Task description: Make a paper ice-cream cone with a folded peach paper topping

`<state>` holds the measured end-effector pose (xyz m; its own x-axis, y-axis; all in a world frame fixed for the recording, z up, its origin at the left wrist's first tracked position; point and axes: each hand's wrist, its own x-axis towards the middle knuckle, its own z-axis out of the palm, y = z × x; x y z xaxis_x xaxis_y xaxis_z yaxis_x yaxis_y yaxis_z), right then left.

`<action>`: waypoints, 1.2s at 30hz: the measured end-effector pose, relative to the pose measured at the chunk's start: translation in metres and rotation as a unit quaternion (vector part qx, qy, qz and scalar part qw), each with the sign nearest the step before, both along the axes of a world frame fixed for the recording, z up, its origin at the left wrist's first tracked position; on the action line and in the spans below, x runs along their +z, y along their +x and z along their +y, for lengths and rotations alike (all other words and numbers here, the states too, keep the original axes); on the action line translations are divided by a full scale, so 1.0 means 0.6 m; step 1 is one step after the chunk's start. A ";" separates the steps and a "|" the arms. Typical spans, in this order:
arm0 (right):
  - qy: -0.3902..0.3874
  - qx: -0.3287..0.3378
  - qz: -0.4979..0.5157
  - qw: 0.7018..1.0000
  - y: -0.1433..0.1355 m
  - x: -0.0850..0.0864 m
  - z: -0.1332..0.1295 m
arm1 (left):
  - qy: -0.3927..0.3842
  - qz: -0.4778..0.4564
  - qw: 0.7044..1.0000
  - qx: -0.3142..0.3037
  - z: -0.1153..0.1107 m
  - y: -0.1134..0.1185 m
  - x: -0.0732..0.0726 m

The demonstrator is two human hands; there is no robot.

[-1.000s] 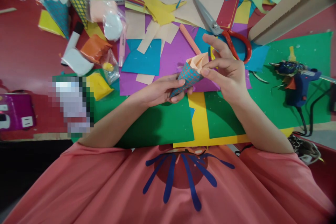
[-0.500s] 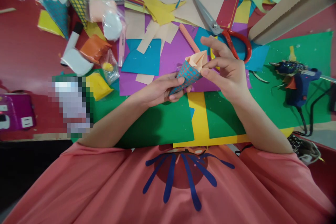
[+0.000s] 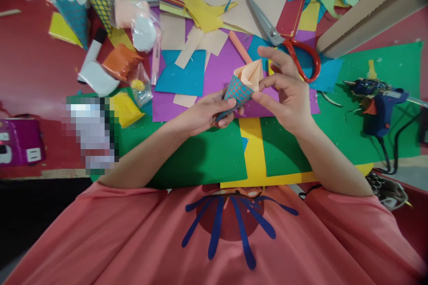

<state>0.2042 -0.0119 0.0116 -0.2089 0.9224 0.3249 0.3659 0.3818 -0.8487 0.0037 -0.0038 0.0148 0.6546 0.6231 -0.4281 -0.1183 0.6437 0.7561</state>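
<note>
A small paper cone [image 3: 238,91], blue with a brown grid pattern, is held tilted above the coloured sheets, its mouth up and to the right. Peach paper [image 3: 251,72] lines the cone and sticks out past its rim. My left hand [image 3: 214,109] wraps the lower, pointed end, thumb along the near side. At the right edge of the rim, my right hand [image 3: 287,89] pinches the paper between thumb and index finger, with its other fingers raised. Red-handled scissors [image 3: 284,42] lie just beyond my right hand.
At right a blue glue gun [image 3: 381,104] lies on a green sheet [image 3: 404,67] near a rolled sheet [image 3: 361,13]. Finished-looking cones [image 3: 72,13], clay packets [image 3: 123,60] and a marker [image 3: 92,55] fill the left. A purple sheet [image 3: 220,78] lies beneath paper scraps.
The cone has turned slightly more upright, and its peach lining shows a wider opening. My right hand has shifted a little to the left with the rim.
</note>
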 end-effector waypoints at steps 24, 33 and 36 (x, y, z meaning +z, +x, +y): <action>0.099 -0.101 -0.019 0.990 -0.008 0.007 -0.014 | 0.351 0.165 0.919 0.074 -0.002 -0.008 -0.059; 0.115 -0.089 -0.109 0.983 -0.008 0.010 -0.016 | 0.409 0.199 0.887 0.075 -0.002 -0.012 -0.062; 0.135 -0.072 -0.125 0.980 -0.008 0.008 -0.014 | 0.415 0.208 0.883 0.071 -0.004 -0.012 -0.062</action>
